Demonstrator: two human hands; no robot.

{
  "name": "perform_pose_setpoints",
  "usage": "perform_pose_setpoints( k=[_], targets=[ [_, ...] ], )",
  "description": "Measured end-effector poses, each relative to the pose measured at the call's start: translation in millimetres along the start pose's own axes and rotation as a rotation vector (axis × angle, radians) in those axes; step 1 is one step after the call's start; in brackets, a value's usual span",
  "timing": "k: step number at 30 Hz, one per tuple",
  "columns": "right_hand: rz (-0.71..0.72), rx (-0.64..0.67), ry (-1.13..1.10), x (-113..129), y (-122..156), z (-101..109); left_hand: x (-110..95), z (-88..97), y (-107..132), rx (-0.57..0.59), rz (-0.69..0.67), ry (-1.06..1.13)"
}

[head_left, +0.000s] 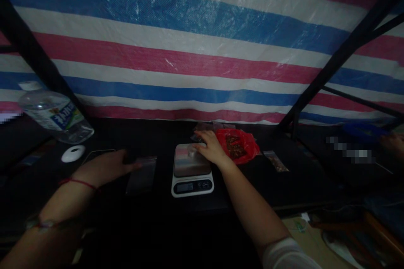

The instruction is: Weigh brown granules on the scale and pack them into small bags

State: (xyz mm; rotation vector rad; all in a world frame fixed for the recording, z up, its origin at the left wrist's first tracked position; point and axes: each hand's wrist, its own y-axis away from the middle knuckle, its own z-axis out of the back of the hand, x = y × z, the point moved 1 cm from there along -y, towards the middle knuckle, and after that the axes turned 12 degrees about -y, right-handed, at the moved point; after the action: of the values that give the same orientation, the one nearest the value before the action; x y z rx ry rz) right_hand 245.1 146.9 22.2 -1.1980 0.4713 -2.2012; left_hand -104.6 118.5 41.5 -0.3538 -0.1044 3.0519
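A white digital kitchen scale (192, 191) with a shiny metal plate stands on the black table. Over the plate's back right is my right hand (212, 148), its thumb and fingers around a small clear cup (191, 151), partly hidden. My left hand (109, 167) is blurred, with fingers stretched out and apart. Its tip touches or hovers over a flat clear zip bag (143, 176); I cannot tell which. Behind my right wrist lies an open red plastic bag (251, 145) with brown, grain-like bits (235, 148) in it.
At the left are a large clear bottle (59, 113), a white computer mouse (73, 154) and a dark phone-like object (94, 154). A small filled zip bag (276, 161) lies right. Another person's hand (394, 143) shows near a blue container (361, 132). Striped sheeting (189, 59) hangs behind.
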Motion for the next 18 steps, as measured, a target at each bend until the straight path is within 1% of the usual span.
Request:
perform_pose_setpoints(
  k=[1,2,3,4,5,8,10,13,14,15,16,18],
  targets=[
    [0.019,0.047,0.014,2.1,0.7,-2.7,6.0,-8.5,1.8,0.106,0.015,-0.067],
    [0.038,0.088,0.026,3.4,1.4,-5.6,8.9,-15.6,3.0,0.185,0.015,-0.096],
    [0.055,0.123,0.036,3.8,1.9,-8.5,9.0,-21.3,3.5,0.252,0.021,-0.131],
    [0.07,0.151,0.044,3.6,2.2,-11.2,6.6,-25.4,3.4,0.281,0.023,-0.145],
    [0.081,0.169,0.049,2.9,2.4,-13.6,2.6,-28.4,2.7,0.286,0.018,-0.148],
    [0.088,0.184,0.043,0.5,2.5,-18.0,-11.5,-33.8,-2.2,0.246,-0.01,-0.111],
    [0.072,0.153,0.027,0.2,2.7,-18.2,-16.5,-36.6,-7.3,0.223,-0.031,-0.078],
    [0.057,0.083,-0.023,3.0,3.4,-15.7,-16.5,-39.0,-14.7,0.202,-0.068,-0.061],
    [0.066,0.064,-0.047,4.6,3.7,-14.6,-16.0,-38.4,-16.0,0.175,-0.085,-0.062],
    [0.079,0.047,-0.071,6.3,3.9,-13.5,-16.1,-36.4,-16.5,0.115,-0.101,-0.063],
    [0.093,0.033,-0.093,7.8,3.9,-12.5,-17.2,-33.1,-15.9,0.018,-0.117,-0.063],
    [0.111,0.005,-0.125,10.1,3.6,-10.9,-23.5,-22.5,-12.2,-0.255,-0.148,-0.044]
  ],
)
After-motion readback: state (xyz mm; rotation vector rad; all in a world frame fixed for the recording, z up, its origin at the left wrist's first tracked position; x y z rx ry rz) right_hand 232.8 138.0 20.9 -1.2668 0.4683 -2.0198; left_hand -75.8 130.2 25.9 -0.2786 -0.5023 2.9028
